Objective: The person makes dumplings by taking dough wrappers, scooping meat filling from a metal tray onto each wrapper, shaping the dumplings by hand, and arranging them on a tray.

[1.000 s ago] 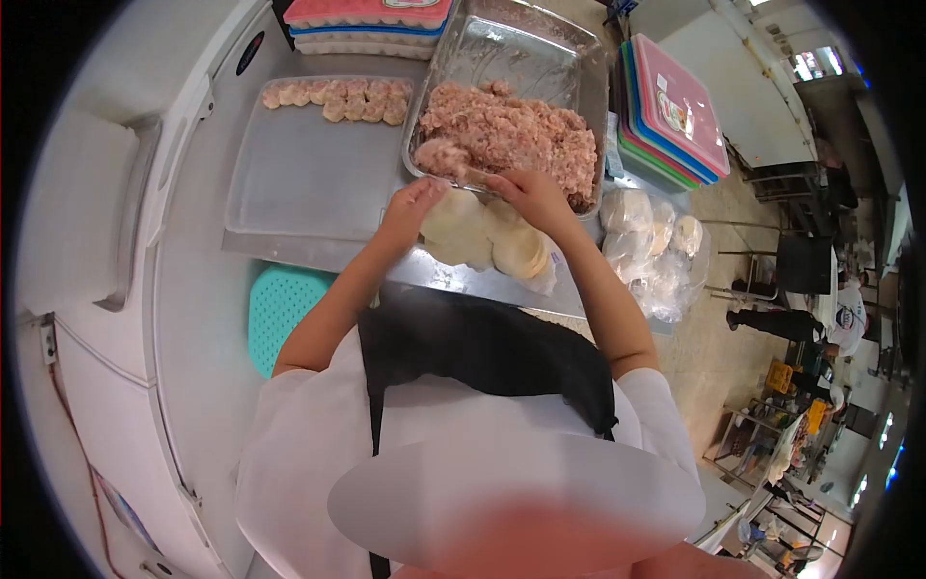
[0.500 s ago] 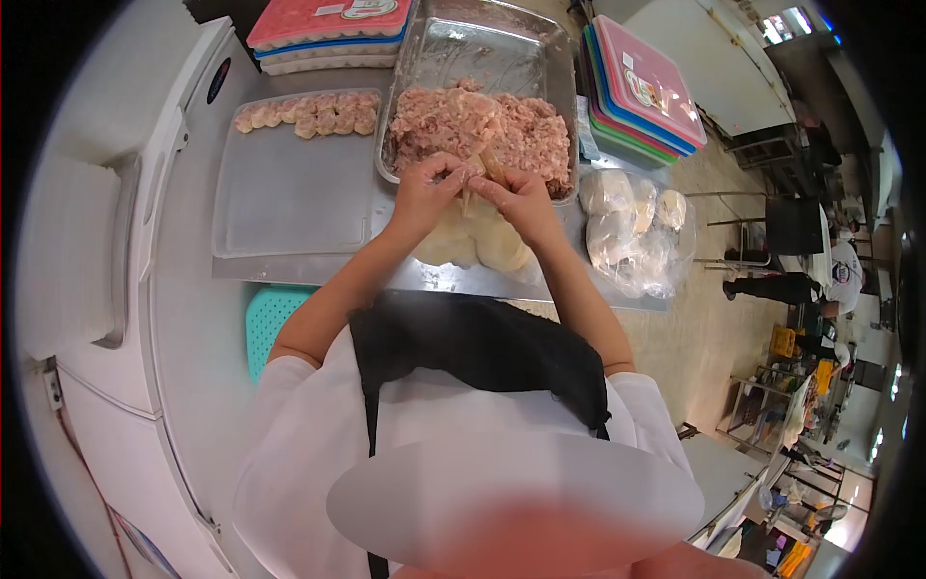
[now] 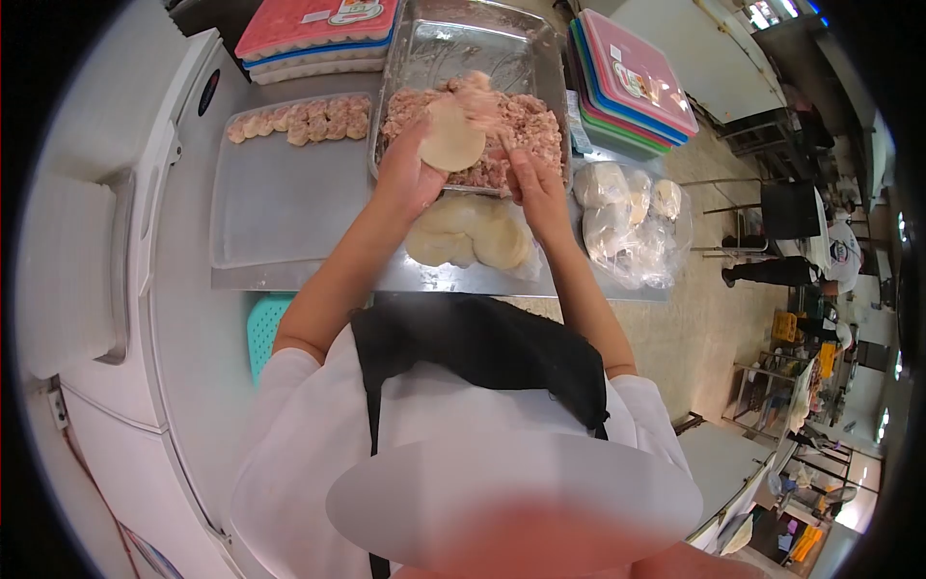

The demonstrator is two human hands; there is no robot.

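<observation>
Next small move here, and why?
Probably bring the stick in the right hand over the dough round and spread some meat on it. The left hand holds the round with its visible face bare, and the meat, blurred near the stick's tip, looks close to its edge.

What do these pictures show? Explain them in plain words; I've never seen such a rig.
There is no robot here: a person works with bare hands, and one camera worn on the head takes every picture, looking down, so the person's own white shirt and black apron show below.

The left hand holds a round dough wrapper. The right hand grips a thin tool, too blurred to name.

On the metal table are a deep pan of minced meat, a tray with rows of filled dumplings, more wrappers, bagged pale rounds and stacked, colorful lidded trays.
</observation>
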